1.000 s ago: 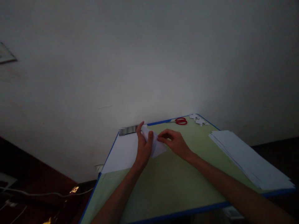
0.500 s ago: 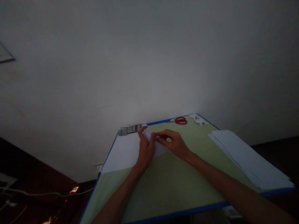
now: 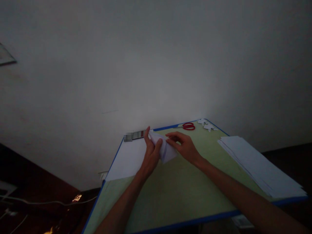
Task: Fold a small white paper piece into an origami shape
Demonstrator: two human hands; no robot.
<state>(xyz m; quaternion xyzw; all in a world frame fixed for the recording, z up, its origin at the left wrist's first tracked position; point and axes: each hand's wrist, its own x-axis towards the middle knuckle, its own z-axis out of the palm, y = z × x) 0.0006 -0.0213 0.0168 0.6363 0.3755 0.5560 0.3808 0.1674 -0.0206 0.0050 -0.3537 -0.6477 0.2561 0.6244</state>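
A folded sheet of white paper (image 3: 168, 155) is held above the table, its creased layers standing partly apart. My left hand (image 3: 151, 152) grips it from the left, thumb across the near face and index finger stretched up behind the top edge. At the paper's upper right edge, my right hand (image 3: 184, 146) is in a loose pinch, with thumb and index fingertips close together against it. How much of the paper lies between those fingertips is hard to see in the dim light.
The green table (image 3: 185, 191) has a blue edge. A white sheet (image 3: 126, 162) and a phone-like dark object (image 3: 138, 135) lie at left. Red-handled scissors (image 3: 188, 126) and small folded paper pieces (image 3: 208, 126) are at the back. A paper stack (image 3: 258, 165) sits right, below the wall (image 3: 156, 65).
The folded paper has turned and opened out, showing more of its lower right part. My right hand has shifted slightly right, and my left index finger has straightened upward.
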